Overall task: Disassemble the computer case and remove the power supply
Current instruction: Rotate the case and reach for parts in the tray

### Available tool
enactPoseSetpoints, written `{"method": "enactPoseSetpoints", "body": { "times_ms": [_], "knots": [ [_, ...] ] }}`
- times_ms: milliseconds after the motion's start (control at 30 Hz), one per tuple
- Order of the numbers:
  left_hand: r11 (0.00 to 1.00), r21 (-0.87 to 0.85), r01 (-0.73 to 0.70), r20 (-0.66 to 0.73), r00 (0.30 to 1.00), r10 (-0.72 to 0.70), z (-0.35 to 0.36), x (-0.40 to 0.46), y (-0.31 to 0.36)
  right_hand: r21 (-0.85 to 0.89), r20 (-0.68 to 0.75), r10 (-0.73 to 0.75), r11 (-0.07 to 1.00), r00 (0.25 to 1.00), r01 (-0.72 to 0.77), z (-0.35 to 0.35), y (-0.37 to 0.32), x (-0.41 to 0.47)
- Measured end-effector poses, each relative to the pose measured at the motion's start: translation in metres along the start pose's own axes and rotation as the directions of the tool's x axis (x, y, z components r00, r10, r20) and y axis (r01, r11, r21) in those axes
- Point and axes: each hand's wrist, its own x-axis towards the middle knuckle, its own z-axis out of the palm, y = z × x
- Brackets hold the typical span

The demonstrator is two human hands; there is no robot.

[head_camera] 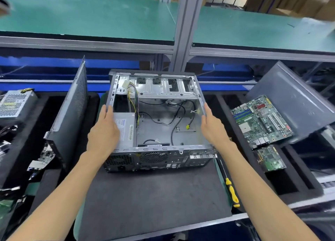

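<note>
The open computer case (154,150) lies on its side on a dark mat (154,195), its rear ports facing me. Its motherboard bay is bare, with loose black cables. The grey power supply (126,130) sits inside at the near left corner, and a yellow-and-black wire bundle (134,96) runs from it toward the drive cage. My left hand (104,130) rests against the case's left wall with fingers straight along the rim, partly covering the power supply. My right hand (212,125) lies flat against the right wall, fingers pointing away from me.
A perforated side panel (70,114) leans left of the case. A second panel (293,103) lies at the right under a motherboard (261,121), near a smaller board (270,159). A yellow-handled screwdriver (231,190) lies at the mat's right edge. Another power supply (14,103) sits far left.
</note>
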Motion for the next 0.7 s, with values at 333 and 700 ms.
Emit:
{"method": "enactPoseSetpoints", "body": {
  "times_ms": [333,700],
  "knots": [
    [0.981,-0.015,-0.191,-0.148,0.971,0.187,-0.006,-0.005,0.009,0.243,-0.095,0.196,0.955,0.976,-0.168,-0.015,0.029,-0.013],
    [0.814,-0.32,-0.485,-0.193,0.874,0.445,0.046,-0.088,0.148,0.091,0.024,0.23,0.969,0.973,-0.232,-0.02,0.133,-0.075]
  ]
}}
